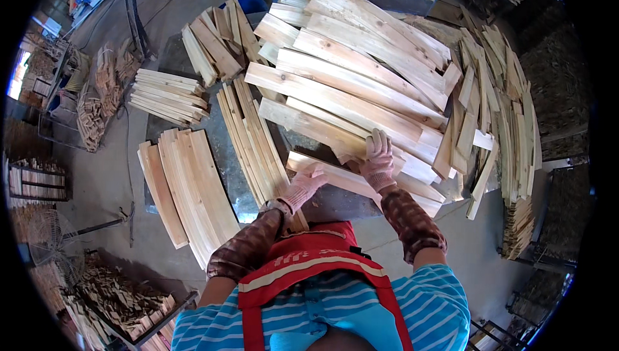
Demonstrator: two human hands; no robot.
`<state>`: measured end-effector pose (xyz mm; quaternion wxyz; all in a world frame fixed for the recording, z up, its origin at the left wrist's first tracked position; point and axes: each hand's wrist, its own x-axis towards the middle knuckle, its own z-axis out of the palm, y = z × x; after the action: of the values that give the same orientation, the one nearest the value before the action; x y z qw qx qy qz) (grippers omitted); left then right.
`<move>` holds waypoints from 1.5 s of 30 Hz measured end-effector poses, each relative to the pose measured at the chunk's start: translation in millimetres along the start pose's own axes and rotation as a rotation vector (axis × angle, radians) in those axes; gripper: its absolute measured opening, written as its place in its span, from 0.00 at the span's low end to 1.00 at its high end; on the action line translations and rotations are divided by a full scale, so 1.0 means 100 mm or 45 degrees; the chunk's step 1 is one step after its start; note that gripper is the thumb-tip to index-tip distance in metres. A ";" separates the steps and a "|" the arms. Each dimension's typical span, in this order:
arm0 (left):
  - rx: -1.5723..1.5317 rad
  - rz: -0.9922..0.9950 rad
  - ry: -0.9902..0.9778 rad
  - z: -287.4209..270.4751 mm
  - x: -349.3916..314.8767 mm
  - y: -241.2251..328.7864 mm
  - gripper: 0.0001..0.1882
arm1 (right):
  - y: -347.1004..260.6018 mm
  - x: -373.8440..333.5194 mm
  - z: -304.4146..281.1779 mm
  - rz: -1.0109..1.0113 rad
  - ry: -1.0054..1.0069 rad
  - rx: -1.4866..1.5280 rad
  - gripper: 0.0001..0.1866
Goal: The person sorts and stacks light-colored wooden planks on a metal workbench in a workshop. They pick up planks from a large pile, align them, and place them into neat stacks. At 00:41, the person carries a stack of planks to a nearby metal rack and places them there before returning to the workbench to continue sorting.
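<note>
My left hand (305, 187), in a pale pink work glove, is closed on the near edge of a short wooden board (345, 178) at the front of the table. To its right, my right hand (378, 156), in a matching glove, lies on the near boards of a large heap, its fingers stretched out away from me. The heap's long pale planks (354, 105) overlap one another at a slant. The right forearm crosses over the right part of the short board and hides some of it. Just left of my left hand runs a row of narrow strips (248, 138).
Wide boards (193, 174) lie side by side at the table's left edge. Behind them are a stack of short slats (169, 96) and more boards (222, 38). Long thin strips (516, 119) pile up at the right. A fan (57, 238) stands on the floor at left.
</note>
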<state>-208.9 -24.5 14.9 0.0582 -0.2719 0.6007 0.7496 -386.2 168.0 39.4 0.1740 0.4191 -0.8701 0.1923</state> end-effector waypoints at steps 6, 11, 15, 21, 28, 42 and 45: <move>-1.056 -0.275 -0.035 0.14 0.07 0.19 0.34 | -0.80 0.02 -0.53 0.560 -1.031 0.596 0.35; -1.122 -0.012 0.135 -0.03 -0.25 0.69 0.28 | -0.11 0.34 -0.04 0.176 -0.522 -0.147 0.42; -0.891 0.111 0.429 -0.81 -0.55 0.66 0.33 | 0.59 0.72 -0.17 0.469 -0.730 -0.544 0.55; -0.317 -0.174 1.226 -2.22 -0.66 -0.26 0.40 | 0.45 1.11 -0.39 0.301 -0.770 -0.526 0.36; 0.165 -0.160 1.262 -1.93 -0.48 -0.82 0.28 | 0.48 0.59 -0.39 0.274 -0.467 -0.035 0.17; -0.584 0.323 0.875 -1.59 -0.56 -0.39 0.47 | -1.44 -0.26 0.25 1.070 -0.691 1.599 0.15; -1.109 0.401 0.323 -1.24 -0.72 0.35 0.37 | -2.07 -0.10 0.32 0.912 -0.782 1.256 0.14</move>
<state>-120.9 -132.2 63.8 -0.2491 -0.2661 0.2671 0.8921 -220.2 40.5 46.5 -0.3667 0.1710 -0.7756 0.4844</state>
